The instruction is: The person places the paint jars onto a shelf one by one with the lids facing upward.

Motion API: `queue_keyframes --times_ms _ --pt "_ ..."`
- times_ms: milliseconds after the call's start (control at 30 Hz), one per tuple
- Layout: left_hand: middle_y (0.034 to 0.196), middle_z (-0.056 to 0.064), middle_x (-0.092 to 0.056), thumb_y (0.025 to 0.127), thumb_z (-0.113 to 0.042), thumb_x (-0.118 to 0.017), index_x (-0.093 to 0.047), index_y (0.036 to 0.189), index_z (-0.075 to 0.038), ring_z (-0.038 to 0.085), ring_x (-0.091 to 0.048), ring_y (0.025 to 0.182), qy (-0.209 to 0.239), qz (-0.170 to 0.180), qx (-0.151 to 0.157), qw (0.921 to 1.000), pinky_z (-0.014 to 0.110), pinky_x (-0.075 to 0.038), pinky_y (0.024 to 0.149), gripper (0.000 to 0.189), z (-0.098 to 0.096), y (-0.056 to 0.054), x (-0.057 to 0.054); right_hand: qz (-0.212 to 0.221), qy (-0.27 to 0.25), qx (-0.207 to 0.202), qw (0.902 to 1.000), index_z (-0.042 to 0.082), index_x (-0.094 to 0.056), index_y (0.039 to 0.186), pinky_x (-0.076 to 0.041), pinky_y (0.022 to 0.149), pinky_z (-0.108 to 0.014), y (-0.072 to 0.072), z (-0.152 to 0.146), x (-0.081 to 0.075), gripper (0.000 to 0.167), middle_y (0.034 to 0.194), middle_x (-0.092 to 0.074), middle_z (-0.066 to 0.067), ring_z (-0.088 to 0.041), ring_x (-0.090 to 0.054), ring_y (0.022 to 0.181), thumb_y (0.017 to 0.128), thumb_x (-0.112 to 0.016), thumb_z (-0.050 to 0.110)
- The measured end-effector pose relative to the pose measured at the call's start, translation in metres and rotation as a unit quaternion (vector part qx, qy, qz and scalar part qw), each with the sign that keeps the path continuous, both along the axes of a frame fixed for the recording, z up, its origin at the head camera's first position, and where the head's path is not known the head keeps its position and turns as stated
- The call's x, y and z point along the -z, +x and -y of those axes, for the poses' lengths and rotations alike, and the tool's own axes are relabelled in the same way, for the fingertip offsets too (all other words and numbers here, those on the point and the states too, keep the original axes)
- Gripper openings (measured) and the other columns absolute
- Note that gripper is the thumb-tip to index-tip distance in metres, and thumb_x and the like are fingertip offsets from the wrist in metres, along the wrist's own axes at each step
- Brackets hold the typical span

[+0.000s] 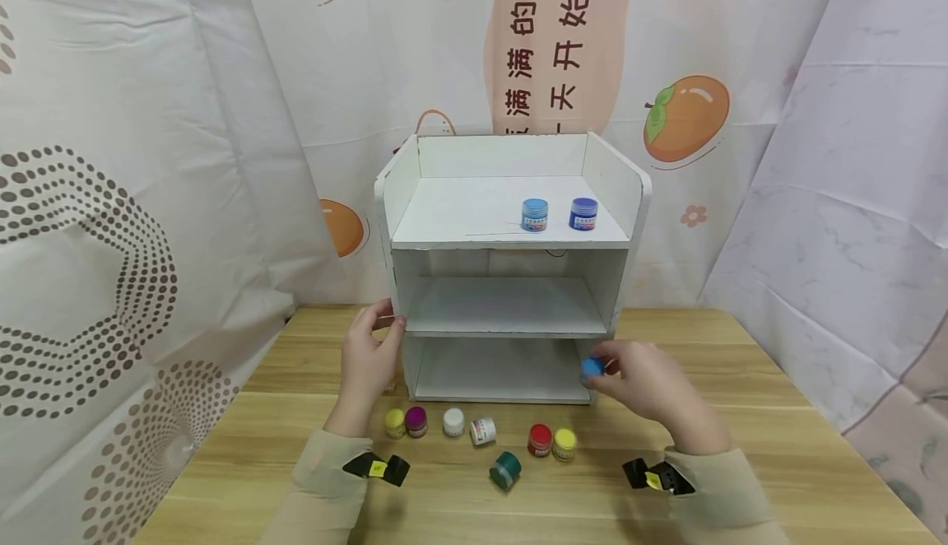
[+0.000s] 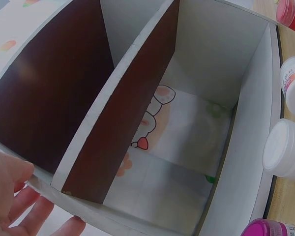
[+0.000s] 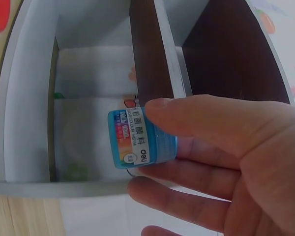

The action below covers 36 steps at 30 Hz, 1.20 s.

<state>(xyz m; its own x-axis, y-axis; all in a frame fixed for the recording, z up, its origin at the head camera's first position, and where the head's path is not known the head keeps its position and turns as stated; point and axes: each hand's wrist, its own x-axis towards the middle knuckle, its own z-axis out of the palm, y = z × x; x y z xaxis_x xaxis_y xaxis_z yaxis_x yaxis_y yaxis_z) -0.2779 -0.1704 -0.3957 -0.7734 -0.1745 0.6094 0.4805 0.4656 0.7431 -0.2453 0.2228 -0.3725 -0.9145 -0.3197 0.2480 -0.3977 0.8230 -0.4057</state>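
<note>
My right hand (image 1: 644, 380) pinches a light-blue paint jar (image 3: 132, 137) between thumb and fingers. The jar is tilted, its printed label showing in the right wrist view, at the lower right of a white shelf (image 1: 511, 244). At the shelf's left side is my left hand (image 1: 370, 356), its thumb and fingertips resting near the front edge of the side panel (image 2: 73, 204). Its fingers are loosely bent and partly cut off in the left wrist view. On the top board stand a light-blue jar (image 1: 535, 216) and a dark-blue jar (image 1: 583, 215).
Before the shelf stand a purple jar (image 1: 416, 421), yellow jars (image 1: 395, 423) (image 1: 565, 444), a white jar (image 1: 454, 422) and a red jar (image 1: 540, 440). Another white jar (image 1: 484, 431) and a green jar (image 1: 505, 471) lie tipped on the wooden table (image 1: 444, 512). Printed curtains (image 1: 444, 51) hang behind.
</note>
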Motion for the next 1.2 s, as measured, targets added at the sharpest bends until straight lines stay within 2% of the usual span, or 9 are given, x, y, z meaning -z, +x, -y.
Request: queue_keyframes --times_ms 367,667,1033,1200 --pt "0.114 0.014 -0.066 0.098 -0.012 -0.068 -0.066 0.124 0.001 0.029 -0.067 0.106 -0.004 0.008 -0.003 1.0000 0.047 -0.056 0.076 0.029 0.001 -0.001 0.000 -0.008 0.013 -0.013 0.9998 0.011 -0.076 0.108 -0.055 0.066 -0.035 0.006 0.027 0.002 0.027 0.089 -0.071 0.005 -0.011 -0.065 0.080 0.087 -0.082 0.027" --pt "0.114 0.013 -0.066 0.098 -0.011 -0.068 -0.066 0.123 0.000 0.029 -0.067 0.105 -0.003 0.002 -0.003 1.0000 0.046 -0.055 0.075 0.028 0.000 0.000 -0.001 -0.010 0.011 -0.032 0.9994 0.010 -0.076 0.110 -0.056 0.069 -0.034 0.010 0.044 0.007 0.028 0.094 -0.071 0.005 -0.014 -0.067 0.083 0.087 -0.081 0.026" --pt "0.116 0.013 -0.066 0.097 -0.011 -0.069 -0.066 0.124 0.001 0.029 -0.067 0.106 -0.003 0.007 -0.003 1.0000 0.047 -0.055 0.077 0.030 0.001 0.000 0.000 -0.030 0.013 -0.061 0.9976 0.013 -0.076 0.109 -0.053 0.067 -0.027 0.011 0.061 0.011 0.029 0.094 -0.070 0.009 -0.010 -0.065 0.082 0.086 -0.083 0.029" --pt "0.117 0.013 -0.066 0.098 -0.011 -0.068 -0.066 0.124 0.001 0.028 -0.067 0.106 -0.002 0.007 -0.001 1.0000 0.046 -0.055 0.076 0.029 0.001 -0.002 0.001 -0.046 0.003 -0.075 0.9961 0.013 -0.076 0.110 -0.054 0.067 -0.026 0.010 0.066 0.006 0.027 0.094 -0.071 0.008 -0.011 -0.067 0.082 0.087 -0.082 0.027"
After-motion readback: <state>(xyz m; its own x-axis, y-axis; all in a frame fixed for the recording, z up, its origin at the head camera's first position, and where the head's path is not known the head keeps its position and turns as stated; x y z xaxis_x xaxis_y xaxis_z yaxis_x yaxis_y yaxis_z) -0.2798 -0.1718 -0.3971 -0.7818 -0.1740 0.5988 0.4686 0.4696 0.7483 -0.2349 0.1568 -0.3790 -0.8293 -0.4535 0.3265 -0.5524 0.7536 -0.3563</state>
